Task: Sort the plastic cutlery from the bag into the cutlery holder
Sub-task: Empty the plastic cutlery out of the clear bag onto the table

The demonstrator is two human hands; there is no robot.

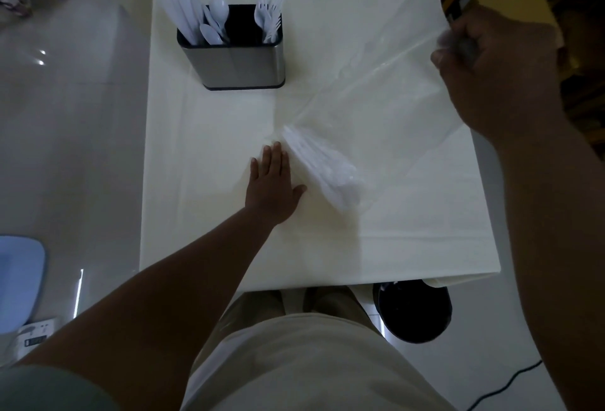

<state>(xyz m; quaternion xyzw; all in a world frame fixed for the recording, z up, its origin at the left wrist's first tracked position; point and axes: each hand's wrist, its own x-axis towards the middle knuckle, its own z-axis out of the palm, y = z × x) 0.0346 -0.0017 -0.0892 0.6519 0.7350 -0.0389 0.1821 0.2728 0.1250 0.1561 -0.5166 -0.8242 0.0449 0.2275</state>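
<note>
Through the head camera I am seeing one cutlery holder (235, 63) standing on the tabletop (203, 214). One clear bag (376, 83) is stretching from in front of the holder up to its right. In the holder, white knives (183, 8) are leaning at the left end with two or three spoons (216, 14) just beside them. Forks (270, 14) are standing at the right end. The knives and forks are overlapping too much to count.

One bundle of white cutlery (324, 168) is lying inside the bag, in front of the holder, its pieces blurring together. My left grip (271, 181) is lying flat with fingers straight, pressing the bag down just beside the bundle. My right grip (497, 73) is curling tight, pinching the bag's edge, raised to the holder's right.
</note>
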